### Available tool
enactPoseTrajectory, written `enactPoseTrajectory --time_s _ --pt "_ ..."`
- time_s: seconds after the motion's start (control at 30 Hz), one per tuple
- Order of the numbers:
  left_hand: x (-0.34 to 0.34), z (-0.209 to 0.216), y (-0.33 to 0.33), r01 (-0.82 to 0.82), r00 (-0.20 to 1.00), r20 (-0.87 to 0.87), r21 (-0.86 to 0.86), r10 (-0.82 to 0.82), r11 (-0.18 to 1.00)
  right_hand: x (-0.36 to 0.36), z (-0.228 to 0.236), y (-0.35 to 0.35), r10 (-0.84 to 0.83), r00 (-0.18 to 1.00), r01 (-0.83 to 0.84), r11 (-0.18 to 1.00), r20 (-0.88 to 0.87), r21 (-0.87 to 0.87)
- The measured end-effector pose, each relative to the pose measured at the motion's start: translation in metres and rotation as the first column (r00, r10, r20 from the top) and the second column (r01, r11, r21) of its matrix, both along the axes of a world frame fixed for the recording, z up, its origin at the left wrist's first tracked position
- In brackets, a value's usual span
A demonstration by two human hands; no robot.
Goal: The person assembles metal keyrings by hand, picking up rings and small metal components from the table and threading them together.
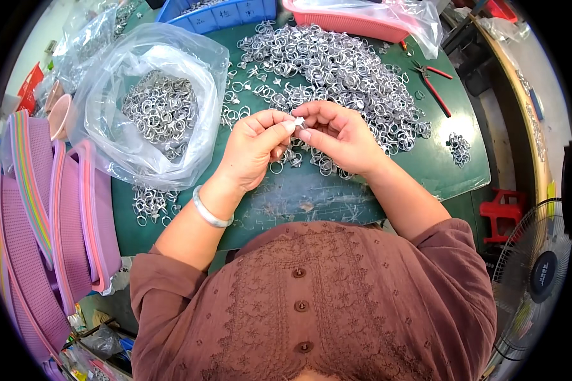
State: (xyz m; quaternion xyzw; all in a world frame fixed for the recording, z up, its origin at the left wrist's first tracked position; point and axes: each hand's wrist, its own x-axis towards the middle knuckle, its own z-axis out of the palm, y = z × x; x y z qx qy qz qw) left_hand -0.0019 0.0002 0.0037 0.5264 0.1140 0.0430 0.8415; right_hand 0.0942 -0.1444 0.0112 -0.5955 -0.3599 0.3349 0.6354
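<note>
Between my two hands, over the near edge of a big heap of metal rings (pixel 337 70), a small silvery ring (pixel 299 121) is pinched. My left hand (pixel 258 143) closes thumb and finger on one side of it. From the other side my right hand (pixel 342 136) holds it, thumb and forefinger meeting at the piece. Its band is mostly hidden by the fingers. To the left stands an open clear plastic bag (pixel 206 70) with many similar rings inside. A smaller cluster of rings (pixel 154 204) lies just below the bag.
Red-handled pliers (pixel 435 89) and a small ring pile (pixel 459 150) lie on the green table (pixel 286 209) at right. Blue (pixel 219 17) and pink (pixel 349 22) trays stand at the back. Purple baskets (pixel 35 247) are stacked at left. A fan (pixel 532 279) and red stool (pixel 503 214) stand right.
</note>
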Motion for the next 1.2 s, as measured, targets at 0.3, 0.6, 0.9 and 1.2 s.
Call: enactPoseTrajectory --time_s 0.3,0.6,0.9,1.2 --pt "-0.002 0.004 0.001 0.033 0.998 0.048 -0.040 -0.031 0.999 0.002 -0.009 0.002 0.000 1.000 0.001 0.994 -0.012 0.106" --pt "0.001 -0.002 -0.011 -0.111 0.990 0.116 0.237 0.085 0.965 0.002 -0.011 0.001 -0.205 0.732 0.149 0.979 0.649 0.141" --pt "0.002 -0.012 0.012 0.148 0.988 0.088 -0.240 -0.131 0.959 0.006 -0.016 0.001 -0.242 0.837 0.182 0.969 0.491 0.168" --pt "0.006 -0.014 0.019 0.186 0.980 0.129 -0.355 -0.149 0.916 0.010 -0.016 0.002 -0.230 0.685 0.160 0.973 0.691 0.166"
